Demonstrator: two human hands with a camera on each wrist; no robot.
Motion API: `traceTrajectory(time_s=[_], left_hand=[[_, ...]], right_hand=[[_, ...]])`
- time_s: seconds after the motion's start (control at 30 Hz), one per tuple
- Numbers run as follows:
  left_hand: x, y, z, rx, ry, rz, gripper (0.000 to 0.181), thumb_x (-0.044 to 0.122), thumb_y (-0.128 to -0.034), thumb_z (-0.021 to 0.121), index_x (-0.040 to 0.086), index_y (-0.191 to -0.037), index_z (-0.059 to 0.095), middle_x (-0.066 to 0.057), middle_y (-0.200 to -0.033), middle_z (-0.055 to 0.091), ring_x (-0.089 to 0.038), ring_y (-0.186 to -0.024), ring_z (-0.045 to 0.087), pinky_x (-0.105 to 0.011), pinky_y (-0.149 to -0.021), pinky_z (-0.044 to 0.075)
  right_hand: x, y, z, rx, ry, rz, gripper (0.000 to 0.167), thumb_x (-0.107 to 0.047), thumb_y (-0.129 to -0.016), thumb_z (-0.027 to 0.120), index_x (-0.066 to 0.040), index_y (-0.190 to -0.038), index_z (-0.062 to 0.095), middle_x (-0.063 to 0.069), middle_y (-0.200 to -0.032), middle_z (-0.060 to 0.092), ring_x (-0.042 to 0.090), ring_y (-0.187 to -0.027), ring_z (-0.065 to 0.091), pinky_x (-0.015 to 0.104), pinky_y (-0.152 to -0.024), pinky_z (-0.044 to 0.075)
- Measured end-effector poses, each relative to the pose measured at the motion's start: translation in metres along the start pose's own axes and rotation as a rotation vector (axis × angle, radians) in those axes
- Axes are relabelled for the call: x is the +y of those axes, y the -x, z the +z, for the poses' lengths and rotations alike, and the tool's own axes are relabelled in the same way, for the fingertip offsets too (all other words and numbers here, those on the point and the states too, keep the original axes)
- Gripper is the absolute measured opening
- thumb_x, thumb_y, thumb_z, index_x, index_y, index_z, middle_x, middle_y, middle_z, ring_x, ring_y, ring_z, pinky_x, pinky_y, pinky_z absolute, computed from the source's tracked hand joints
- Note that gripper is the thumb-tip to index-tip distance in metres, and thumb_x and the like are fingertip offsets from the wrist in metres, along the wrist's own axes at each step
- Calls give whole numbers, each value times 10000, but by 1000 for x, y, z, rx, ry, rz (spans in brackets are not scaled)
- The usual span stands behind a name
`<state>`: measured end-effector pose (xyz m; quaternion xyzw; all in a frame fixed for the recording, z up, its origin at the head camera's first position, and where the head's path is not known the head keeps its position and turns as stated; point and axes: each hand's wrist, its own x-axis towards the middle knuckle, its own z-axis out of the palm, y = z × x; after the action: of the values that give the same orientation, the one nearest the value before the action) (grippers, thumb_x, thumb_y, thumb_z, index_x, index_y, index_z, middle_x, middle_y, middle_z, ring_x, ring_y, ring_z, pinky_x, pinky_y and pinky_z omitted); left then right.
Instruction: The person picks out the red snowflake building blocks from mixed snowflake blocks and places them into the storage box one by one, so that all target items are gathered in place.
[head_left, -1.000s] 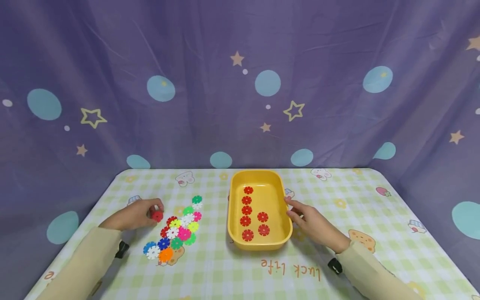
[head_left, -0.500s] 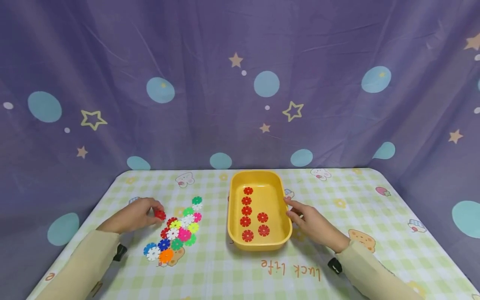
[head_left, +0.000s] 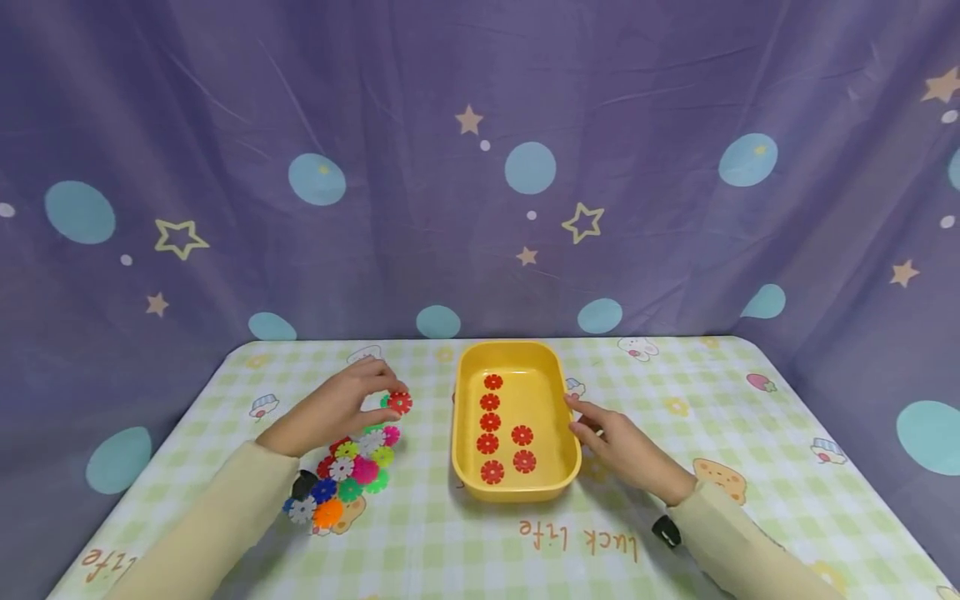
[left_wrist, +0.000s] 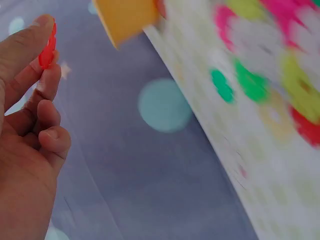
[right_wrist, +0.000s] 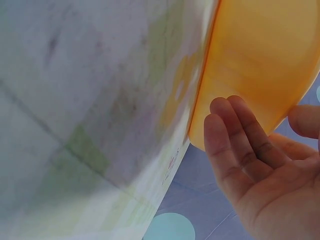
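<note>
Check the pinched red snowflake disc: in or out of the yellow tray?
Out: the left hand pinches the red snowflake disc left of the yellow tray.

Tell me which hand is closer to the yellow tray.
Right. The right hand is at the right side of the yellow tray, fingertips at its rim. The left hand is apart from it, to its left, pinching a red disc.

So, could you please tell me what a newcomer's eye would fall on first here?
Probably the bright yellow tray, near the middle of the checked tablecloth, with seven red discs inside. Next, perhaps, the left hand pinching another red disc near the far end of the colourful pieces, left of the tray.
</note>
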<state>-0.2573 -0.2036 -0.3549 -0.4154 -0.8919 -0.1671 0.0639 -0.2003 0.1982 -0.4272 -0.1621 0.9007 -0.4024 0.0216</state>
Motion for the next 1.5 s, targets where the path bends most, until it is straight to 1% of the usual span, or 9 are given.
traceTrajectory(time_s=[0.2,0.4,0.6,0.8,0.9,1.03,1.13,1.33,1.5], left_hand=[[22,-32,13,15,38,127,284,329,-825,726,168,-1057,695,96,-988,544,-79,-930,480,-242,-803,463],[33,-63,47,-2,65,214,290,249,-794,771,110,-1040,706,53,-961,552,-89,-880,459,-247,-831,430],[43,-96,80,-115,7,182,293,254,-814,757,118,-1068,704,19,-971,554,-111,-872,458,-235,-791,430],[46,-121,96,-242,-58,85,323,290,-825,736,147,-1113,702,31,-990,564,-108,-879,468,-204,-806,440],[46,-130,100,-291,-83,72,316,298,-830,726,156,-1112,703,34,-990,577,-101,-878,478,-203,-820,438],[47,-139,107,-331,-183,144,282,299,-837,725,161,-1084,713,34,-971,598,-106,-882,486,-203,-813,429],[47,-143,111,-335,-246,189,253,286,-833,735,164,-1054,720,37,-936,598,-116,-860,476,-198,-764,425],[48,-147,114,-340,-242,172,259,258,-815,753,192,-1062,718,57,-945,593,-113,-840,463,-194,-753,421],[48,-147,115,-341,-257,189,259,259,-824,744,204,-1075,714,64,-976,590,-115,-853,462,-196,-766,418]], right_hand=[[-1,1,0,1,-1,9,468,-219,-995,503,-74,-1430,406,57,-1307,546,81,-844,590,263,-718,495],[-2,1,0,0,-3,8,471,-217,-996,502,-80,-1435,401,52,-1327,532,78,-852,592,262,-730,496],[-1,1,0,0,-9,19,475,-223,-996,500,-87,-1439,395,53,-1310,544,74,-850,596,263,-742,496],[-2,1,1,-8,-5,18,476,-230,-997,499,-77,-1436,397,54,-1386,479,68,-855,599,255,-743,498],[-2,0,0,-8,3,24,470,-230,-997,498,-81,-1433,404,47,-1378,488,62,-855,598,254,-741,498],[-2,0,0,-4,3,25,465,-227,-998,498,-83,-1431,409,49,-1364,501,63,-851,599,254,-734,499],[-3,0,0,-4,-4,24,463,-226,-997,500,-89,-1430,412,40,-1363,503,71,-841,600,255,-717,501],[-3,-1,-1,-10,-7,21,466,-230,-996,502,-91,-1431,411,50,-1246,586,101,-826,601,258,-690,501],[-1,0,0,-4,-1,22,467,-235,-995,502,-96,-1432,411,53,-1215,601,87,-831,599,260,-706,499]])
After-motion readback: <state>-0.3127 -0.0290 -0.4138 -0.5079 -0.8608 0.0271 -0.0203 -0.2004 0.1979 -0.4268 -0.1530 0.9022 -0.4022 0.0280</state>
